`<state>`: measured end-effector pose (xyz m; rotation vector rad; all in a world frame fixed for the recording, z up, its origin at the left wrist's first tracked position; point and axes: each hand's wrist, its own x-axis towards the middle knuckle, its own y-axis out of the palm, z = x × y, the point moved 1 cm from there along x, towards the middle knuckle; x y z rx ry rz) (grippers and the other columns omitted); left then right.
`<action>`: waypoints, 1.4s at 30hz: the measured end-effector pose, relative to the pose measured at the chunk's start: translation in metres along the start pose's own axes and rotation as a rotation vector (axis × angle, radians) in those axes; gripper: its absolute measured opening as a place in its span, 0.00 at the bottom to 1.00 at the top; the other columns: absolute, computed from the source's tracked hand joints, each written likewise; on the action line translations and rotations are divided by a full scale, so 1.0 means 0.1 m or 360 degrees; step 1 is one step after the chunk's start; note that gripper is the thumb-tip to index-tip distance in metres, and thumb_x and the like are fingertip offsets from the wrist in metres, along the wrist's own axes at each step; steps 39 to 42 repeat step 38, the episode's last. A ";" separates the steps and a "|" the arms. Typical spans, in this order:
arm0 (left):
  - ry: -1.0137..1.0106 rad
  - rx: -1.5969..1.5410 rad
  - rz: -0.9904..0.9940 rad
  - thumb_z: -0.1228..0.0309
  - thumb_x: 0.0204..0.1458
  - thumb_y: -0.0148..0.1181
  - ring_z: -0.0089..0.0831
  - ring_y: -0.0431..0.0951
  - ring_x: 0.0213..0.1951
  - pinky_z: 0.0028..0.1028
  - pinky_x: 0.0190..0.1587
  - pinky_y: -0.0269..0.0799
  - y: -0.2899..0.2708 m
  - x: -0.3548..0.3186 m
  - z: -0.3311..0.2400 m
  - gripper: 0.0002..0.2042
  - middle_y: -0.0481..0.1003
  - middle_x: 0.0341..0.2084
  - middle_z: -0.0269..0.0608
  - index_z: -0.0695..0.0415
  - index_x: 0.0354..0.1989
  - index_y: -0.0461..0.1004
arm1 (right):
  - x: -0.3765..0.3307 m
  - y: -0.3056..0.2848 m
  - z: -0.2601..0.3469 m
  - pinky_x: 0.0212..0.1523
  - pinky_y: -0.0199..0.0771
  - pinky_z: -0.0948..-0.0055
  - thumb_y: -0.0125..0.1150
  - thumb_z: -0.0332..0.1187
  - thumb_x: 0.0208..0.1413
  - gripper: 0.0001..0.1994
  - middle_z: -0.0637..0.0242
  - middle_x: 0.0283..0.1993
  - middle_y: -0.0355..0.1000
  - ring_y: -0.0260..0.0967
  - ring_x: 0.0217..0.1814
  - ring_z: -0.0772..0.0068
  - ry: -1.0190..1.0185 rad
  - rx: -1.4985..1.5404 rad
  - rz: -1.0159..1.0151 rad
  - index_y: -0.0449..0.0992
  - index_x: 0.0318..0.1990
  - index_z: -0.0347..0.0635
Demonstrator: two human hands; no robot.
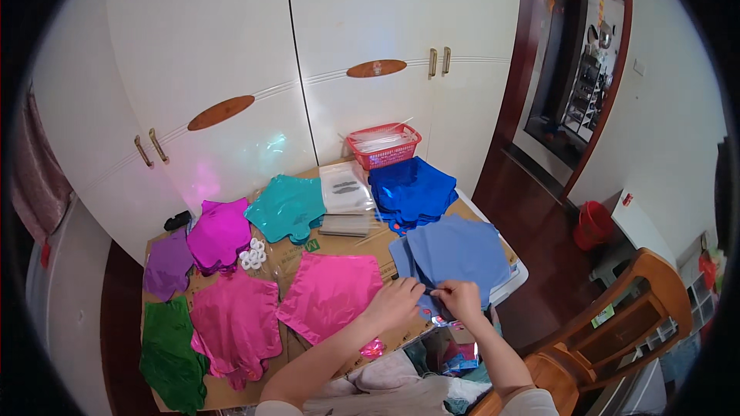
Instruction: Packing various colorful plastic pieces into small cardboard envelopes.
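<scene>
On the cardboard-covered table lies a stack of flat grey-blue foil balloons (459,254), at the right front. My left hand (397,300) is at the stack's lower left edge, its fingers closed on the near edge of a grey-blue foil balloon. Just to its right, my right hand (460,299) pinches the same edge, thumb and finger together. A dark bit of the foil shows between the two hands. Beside my left wrist lies a flat hot pink foil balloon (331,293), partly under my forearm. Further left is a second pink pile (237,323).
Dark blue (412,192), teal (287,206), magenta (216,235), purple (168,266) and green foil balloons (171,354) lie around the table. White rings (253,254), clear bags (344,187) and a red basket of white sticks (383,146) are there too. A wooden chair (617,323) stands right.
</scene>
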<state>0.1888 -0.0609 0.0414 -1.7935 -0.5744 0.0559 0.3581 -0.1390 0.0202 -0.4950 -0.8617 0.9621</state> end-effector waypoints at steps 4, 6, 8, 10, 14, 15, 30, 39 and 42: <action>0.0188 -0.0056 -0.0312 0.65 0.46 0.59 0.42 0.71 0.45 0.38 0.48 0.66 0.02 0.12 0.06 0.16 0.71 0.42 0.46 0.59 0.41 0.71 | 0.06 -0.06 -0.09 0.23 0.66 0.73 0.68 0.34 0.42 0.09 0.62 0.21 0.73 0.67 0.18 0.71 0.0331 0.0310 0.0234 0.79 0.27 0.38; 0.0300 -0.0105 -0.0326 0.63 0.47 0.58 0.42 0.71 0.45 0.39 0.49 0.64 0.19 0.17 0.19 0.16 0.71 0.44 0.45 0.58 0.42 0.71 | 0.06 -0.02 -0.23 0.22 0.63 0.77 0.68 0.33 0.44 0.09 0.67 0.19 0.72 0.64 0.19 0.79 0.0440 0.0570 0.0273 0.77 0.27 0.37; 0.0280 -0.0083 -0.0196 0.62 0.49 0.56 0.41 0.70 0.45 0.40 0.50 0.63 0.40 0.23 0.35 0.16 0.71 0.46 0.45 0.58 0.43 0.71 | 0.08 0.05 -0.42 0.23 0.61 0.80 0.67 0.32 0.47 0.08 0.73 0.19 0.69 0.61 0.21 0.85 0.0558 0.0915 0.0269 0.76 0.27 0.36; 0.0205 0.0046 0.0003 0.59 0.49 0.56 0.41 0.69 0.49 0.41 0.51 0.62 0.39 0.39 0.34 0.18 0.70 0.49 0.46 0.57 0.43 0.71 | 0.07 0.03 -0.51 0.24 0.60 0.81 0.65 0.31 0.49 0.07 0.76 0.21 0.68 0.60 0.24 0.87 0.0682 0.1222 0.0222 0.75 0.30 0.38; 0.0090 0.0258 0.0145 0.48 0.46 0.58 0.49 0.62 0.57 0.45 0.56 0.57 0.23 0.60 0.32 0.27 0.65 0.53 0.57 0.58 0.46 0.70 | 0.14 -0.17 -0.47 0.28 0.61 0.82 0.59 0.30 0.55 0.04 0.77 0.27 0.68 0.61 0.27 0.87 0.0916 0.1526 0.0159 0.74 0.37 0.43; 0.0097 0.0315 0.0107 0.45 0.44 0.57 0.52 0.60 0.59 0.45 0.58 0.55 0.23 0.62 0.37 0.30 0.63 0.54 0.61 0.58 0.46 0.69 | 0.17 -0.23 -0.51 0.28 0.61 0.82 0.58 0.30 0.55 0.04 0.77 0.27 0.68 0.61 0.27 0.86 0.0956 0.1565 0.0106 0.74 0.37 0.43; 0.0038 0.0345 0.0491 0.30 0.30 0.56 0.70 0.41 0.63 0.60 0.60 0.39 0.22 0.64 0.43 0.54 0.44 0.63 0.69 0.51 0.66 0.52 | 1.84 -1.84 -0.79 0.40 0.71 0.61 0.53 0.32 0.56 0.11 0.51 0.41 0.73 0.70 0.46 0.47 0.0171 -0.0455 -0.1150 0.70 0.45 0.41; 0.0154 0.0271 0.0620 0.34 0.36 0.56 0.69 0.38 0.64 0.63 0.60 0.38 0.23 0.54 0.52 0.51 0.42 0.65 0.63 0.48 0.67 0.48 | 2.74 0.24 -0.64 0.41 0.71 0.64 0.56 0.32 0.42 0.07 0.60 0.34 0.72 0.71 0.40 0.60 -0.1040 -0.0887 0.0189 0.78 0.29 0.44; 0.0154 0.0271 0.0620 0.34 0.36 0.56 0.69 0.38 0.64 0.63 0.60 0.38 0.23 0.54 0.52 0.51 0.42 0.65 0.63 0.48 0.67 0.48 | 2.74 0.24 -0.64 0.41 0.71 0.64 0.56 0.32 0.42 0.07 0.60 0.34 0.72 0.71 0.40 0.60 -0.1040 -0.0887 0.0189 0.78 0.29 0.44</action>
